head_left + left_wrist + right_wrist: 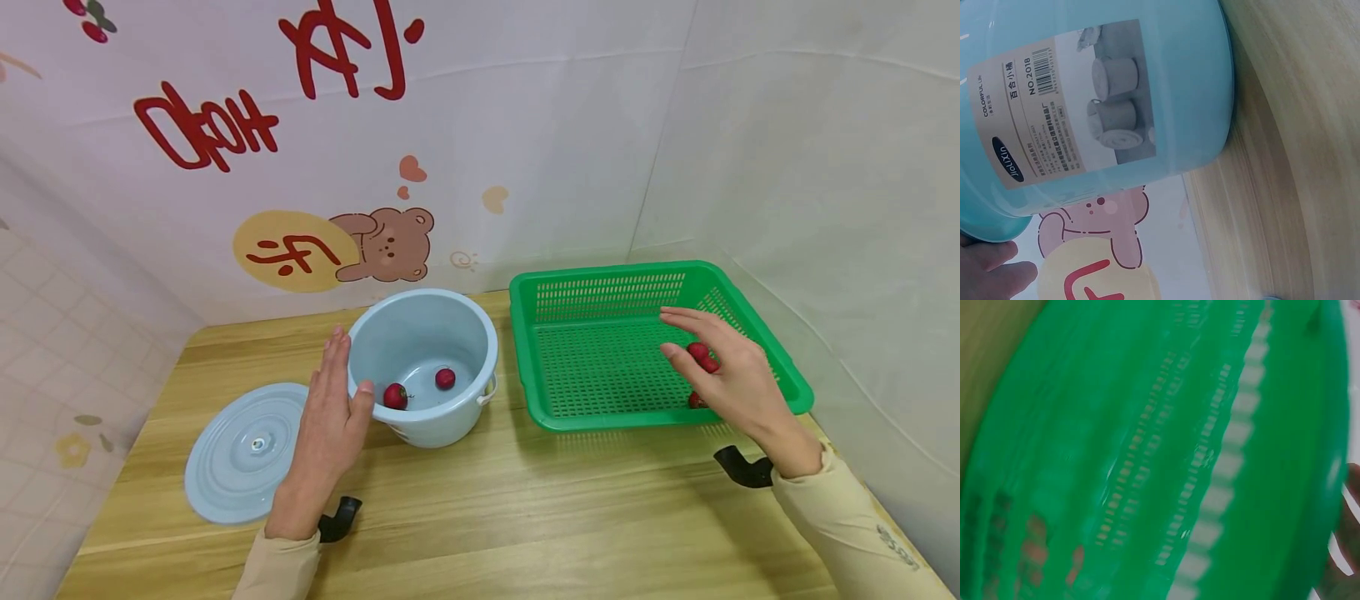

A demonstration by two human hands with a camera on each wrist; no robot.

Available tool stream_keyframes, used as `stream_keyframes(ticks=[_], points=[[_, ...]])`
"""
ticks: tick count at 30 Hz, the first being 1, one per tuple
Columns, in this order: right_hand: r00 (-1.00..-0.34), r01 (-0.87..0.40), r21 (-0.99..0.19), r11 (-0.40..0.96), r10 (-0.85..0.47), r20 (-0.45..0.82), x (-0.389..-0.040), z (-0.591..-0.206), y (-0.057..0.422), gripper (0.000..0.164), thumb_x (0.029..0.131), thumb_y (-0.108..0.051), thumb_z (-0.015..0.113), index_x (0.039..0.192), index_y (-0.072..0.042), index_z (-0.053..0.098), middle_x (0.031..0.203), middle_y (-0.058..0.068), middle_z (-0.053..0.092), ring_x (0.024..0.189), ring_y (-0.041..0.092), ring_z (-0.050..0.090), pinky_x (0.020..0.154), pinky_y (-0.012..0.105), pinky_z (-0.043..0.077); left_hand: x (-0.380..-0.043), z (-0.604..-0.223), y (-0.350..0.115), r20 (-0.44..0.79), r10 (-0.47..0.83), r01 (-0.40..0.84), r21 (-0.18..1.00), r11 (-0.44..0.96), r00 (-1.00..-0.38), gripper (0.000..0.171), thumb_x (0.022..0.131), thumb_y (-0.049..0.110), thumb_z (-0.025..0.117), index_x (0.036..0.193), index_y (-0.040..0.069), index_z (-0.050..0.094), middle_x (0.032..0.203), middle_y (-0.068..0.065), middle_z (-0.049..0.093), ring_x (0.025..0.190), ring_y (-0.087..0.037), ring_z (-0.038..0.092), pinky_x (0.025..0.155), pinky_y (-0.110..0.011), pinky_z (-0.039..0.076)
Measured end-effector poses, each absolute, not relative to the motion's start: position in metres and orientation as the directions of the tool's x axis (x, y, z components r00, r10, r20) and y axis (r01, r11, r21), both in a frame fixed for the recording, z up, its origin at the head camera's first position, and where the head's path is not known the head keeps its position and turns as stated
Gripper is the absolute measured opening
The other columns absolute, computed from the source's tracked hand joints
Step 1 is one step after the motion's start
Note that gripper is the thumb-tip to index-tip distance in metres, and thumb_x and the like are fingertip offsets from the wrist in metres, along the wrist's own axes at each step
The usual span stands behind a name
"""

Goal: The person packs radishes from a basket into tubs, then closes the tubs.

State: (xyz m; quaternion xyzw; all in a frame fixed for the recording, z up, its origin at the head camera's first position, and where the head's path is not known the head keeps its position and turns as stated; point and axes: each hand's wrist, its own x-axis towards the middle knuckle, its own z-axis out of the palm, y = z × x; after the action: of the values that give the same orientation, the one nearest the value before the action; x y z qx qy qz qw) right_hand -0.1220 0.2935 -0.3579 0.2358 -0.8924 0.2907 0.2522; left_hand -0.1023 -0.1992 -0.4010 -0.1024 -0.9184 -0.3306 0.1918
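A light-blue plastic bucket (446,429) with a white handle stands upright on the table. Inside it lie two round red fruits, one (395,397) with a greenish top and a smaller one (445,379). My left hand (330,425) is at the bucket's left rim, fingers straight; in the left wrist view its fingertips (1013,275) are beside the rim. Over the right part of a green plastic basket (547,421) hovers my right hand (731,379), fingers loosely bent and holding nothing. Several red fruits (699,352) lie in the basket beneath it, partly hidden by the hand.
A round light-blue lid (225,467) lies flat on the table left of the bucket, partly behind my left hand. Behind the wooden table (525,525) hangs a white cloth (562,142) printed with a bear and red characters. More cloth closes the right side.
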Motion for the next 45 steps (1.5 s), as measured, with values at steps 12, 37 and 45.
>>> stream_keyframes(ticks=[12, 37, 45], points=[[-0.797, -0.525, -0.382, 0.761, -0.282, 0.534, -0.137, -0.372, 0.337, 0.052, 0.091, -0.006, 0.078, 0.14, -0.01, 0.064, 0.141, 0.015, 0.062, 0.139, 0.004, 0.046, 0.106, 0.007, 0.028, -0.103, -0.401, -0.2, 0.421, 0.064, 0.317, 0.566, 0.761, -0.905, 0.067, 0.109, 0.035, 0.044, 0.162, 0.0, 0.025, 0.171, -0.014, 0.02, 0.158, -0.035, 0.017, 0.116, -0.074, 0.019], [-0.95, -0.224, -0.506, 0.833, -0.303, -0.078, -0.169, -0.378, 0.367, 0.067, 0.104, -0.038, 0.062, 0.157, -0.002, 0.04, 0.154, 0.031, 0.043, 0.132, 0.052, 0.048, 0.097, 0.071, 0.043, -0.104, -0.402, -0.201, 0.425, 0.069, 0.324, 0.565, 0.759, -0.903, 0.068, 0.109, 0.038, 0.044, 0.163, 0.0, 0.025, 0.172, -0.012, 0.019, 0.158, -0.032, 0.016, 0.116, -0.074, 0.02], [-0.923, -0.218, -0.531, 0.819, -0.349, -0.159, -0.177, -0.385, 0.369, 0.066, 0.105, -0.037, 0.061, 0.155, 0.002, 0.042, 0.149, 0.032, 0.048, 0.132, 0.054, 0.048, 0.099, 0.069, 0.043, -0.104, -0.402, -0.201, 0.42, 0.068, 0.319, 0.565, 0.761, -0.905, 0.068, 0.109, 0.037, 0.044, 0.163, 0.001, 0.024, 0.172, -0.011, 0.019, 0.158, -0.031, 0.017, 0.117, -0.073, 0.02]])
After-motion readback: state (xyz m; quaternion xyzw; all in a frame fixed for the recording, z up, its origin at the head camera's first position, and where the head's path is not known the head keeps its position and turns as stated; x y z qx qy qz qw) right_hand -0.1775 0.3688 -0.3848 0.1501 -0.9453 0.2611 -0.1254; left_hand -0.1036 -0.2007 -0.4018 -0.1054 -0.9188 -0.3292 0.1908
